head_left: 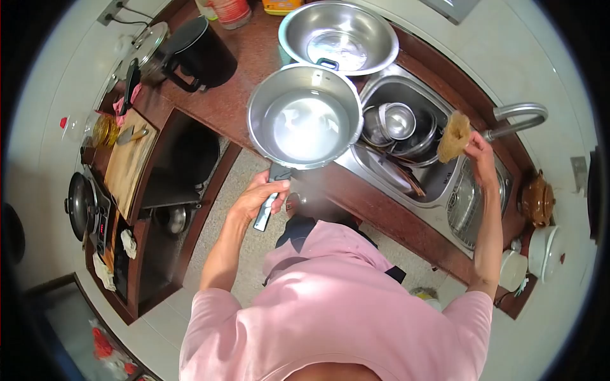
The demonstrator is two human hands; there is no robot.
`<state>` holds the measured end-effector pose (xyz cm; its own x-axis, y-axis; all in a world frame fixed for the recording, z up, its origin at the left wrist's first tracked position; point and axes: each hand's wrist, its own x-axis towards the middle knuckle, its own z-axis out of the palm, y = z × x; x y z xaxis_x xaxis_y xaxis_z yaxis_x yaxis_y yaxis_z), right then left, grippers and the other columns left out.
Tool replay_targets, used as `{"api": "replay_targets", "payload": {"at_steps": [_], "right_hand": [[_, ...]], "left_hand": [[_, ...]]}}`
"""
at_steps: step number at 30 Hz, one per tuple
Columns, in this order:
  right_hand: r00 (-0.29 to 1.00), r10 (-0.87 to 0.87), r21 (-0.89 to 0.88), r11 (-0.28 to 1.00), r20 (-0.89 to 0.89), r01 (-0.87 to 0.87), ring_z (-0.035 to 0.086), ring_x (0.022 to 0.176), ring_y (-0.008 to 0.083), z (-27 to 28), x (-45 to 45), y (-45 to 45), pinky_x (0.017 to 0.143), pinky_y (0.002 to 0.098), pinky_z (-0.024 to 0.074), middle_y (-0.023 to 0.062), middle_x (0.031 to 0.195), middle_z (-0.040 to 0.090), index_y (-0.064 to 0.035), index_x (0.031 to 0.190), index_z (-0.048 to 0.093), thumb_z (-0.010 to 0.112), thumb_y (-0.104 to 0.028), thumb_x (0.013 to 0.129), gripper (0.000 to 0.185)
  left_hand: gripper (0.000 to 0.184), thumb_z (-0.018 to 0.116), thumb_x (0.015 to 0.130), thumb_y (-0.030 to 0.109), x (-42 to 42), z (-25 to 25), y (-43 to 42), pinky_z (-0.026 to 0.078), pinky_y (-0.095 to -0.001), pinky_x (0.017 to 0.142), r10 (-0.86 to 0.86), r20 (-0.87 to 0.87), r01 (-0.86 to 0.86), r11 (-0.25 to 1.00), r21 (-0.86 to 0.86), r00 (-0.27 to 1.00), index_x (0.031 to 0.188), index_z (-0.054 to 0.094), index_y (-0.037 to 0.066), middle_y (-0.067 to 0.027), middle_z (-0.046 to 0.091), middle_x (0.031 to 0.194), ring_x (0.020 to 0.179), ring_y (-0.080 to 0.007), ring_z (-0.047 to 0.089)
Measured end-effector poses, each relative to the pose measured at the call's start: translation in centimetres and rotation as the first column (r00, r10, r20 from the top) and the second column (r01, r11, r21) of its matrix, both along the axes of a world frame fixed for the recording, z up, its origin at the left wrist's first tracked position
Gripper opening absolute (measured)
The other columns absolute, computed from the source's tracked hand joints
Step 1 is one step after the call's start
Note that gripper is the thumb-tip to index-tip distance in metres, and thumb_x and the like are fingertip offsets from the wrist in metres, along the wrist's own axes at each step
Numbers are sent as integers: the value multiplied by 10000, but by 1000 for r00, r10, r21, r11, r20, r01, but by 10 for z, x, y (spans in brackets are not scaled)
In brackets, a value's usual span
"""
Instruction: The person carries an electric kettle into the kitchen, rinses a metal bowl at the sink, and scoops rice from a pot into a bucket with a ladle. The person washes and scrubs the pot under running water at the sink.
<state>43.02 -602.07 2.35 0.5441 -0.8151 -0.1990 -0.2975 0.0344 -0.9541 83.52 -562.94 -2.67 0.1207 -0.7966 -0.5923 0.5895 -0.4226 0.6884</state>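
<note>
My left hand [259,198] is wrapped round the dark handle of a metal pot [305,127], which is held out over the counter's edge. Clear liquid seems to lie in the bottom of the pot, with a bright reflection on it. On the right, my right hand [481,153] grips a tan, fibrous loofah [454,136] above the sink's right side. Beneath and left of the loofah is the steel sink [438,190], with metal bowls [400,120], a dark pan and chopsticks [406,176] in it.
A large steel basin [375,38] stands behind the pot. The faucet [521,113] arches beyond my right hand. On the left are a black pitcher [210,57] and a cutting board [130,165] with a knife. A brown clay pot [537,200] sits at far right.
</note>
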Motion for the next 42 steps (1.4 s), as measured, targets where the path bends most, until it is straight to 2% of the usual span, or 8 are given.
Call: {"api": "replay_targets", "payload": {"at_steps": [3,7,12,22,29,35,39,42], "right_hand": [[971,66,-65,996,231,-52,572,916,87,60,97,41,844,256,450,-39,945,609,-34,1103,629,590,-127,907,220],[922,383,-385,843,-57,-375,622,893,200,85,233,98,793,338,481,69,971,647,5,1017,597,544,-185,944,210],[651,281,-447,537,-705,-716,674,900,452,-43,351,120,775,548,529,283,1067,641,-12,1065,511,534,-259,932,282],[492,136,-381,470,-860,-796,536,1128,586,-113,385,144,933,585,502,324,1316,461,-28,1380,390,500,-264,954,500],[914,-32,-241,968,-406,-73,556,1135,528,-134,390,121,967,526,477,321,1194,540,31,1323,397,527,-215,927,484],[818,-547,317,819,181,478,556,1123,500,-113,437,144,972,538,437,330,1154,560,-16,1263,387,523,-199,908,421],[969,-245,-209,950,-36,232,589,986,461,-130,466,168,885,469,479,260,992,606,-44,1158,458,516,-218,946,280],[895,445,-364,829,-27,-424,583,1015,420,-161,456,168,917,468,448,239,1036,609,-29,1128,504,489,-231,975,254]], "left_hand": [[309,740,878,167,1,1,-1,392,-228,346,3,-54,-3,1000,-15,999,1018,505,26,-42,552,672,423,-76,475],[298,735,882,164,2,1,-1,372,-224,347,-7,-84,6,1000,-20,996,999,485,53,-35,547,671,422,-74,462],[264,722,890,147,13,-1,1,376,-234,354,-55,-115,48,997,-63,992,987,488,72,-25,543,668,428,-78,469],[303,702,924,293,48,10,1,371,-240,357,-212,-4,212,976,54,977,939,483,84,-12,529,660,436,-66,449],[309,662,957,331,58,10,-3,355,-243,346,-259,2,258,963,82,966,930,470,90,-18,518,646,427,-75,436],[291,621,985,325,59,2,-8,355,-255,353,-328,16,324,940,104,945,918,453,98,-27,500,635,414,-86,412],[298,613,990,321,61,2,-12,367,-269,365,-365,35,356,923,148,930,893,445,95,-25,490,633,413,-91,398],[305,611,991,317,60,4,-16,365,-272,364,-368,43,356,918,173,929,872,441,93,-24,489,627,411,-93,401]]}}
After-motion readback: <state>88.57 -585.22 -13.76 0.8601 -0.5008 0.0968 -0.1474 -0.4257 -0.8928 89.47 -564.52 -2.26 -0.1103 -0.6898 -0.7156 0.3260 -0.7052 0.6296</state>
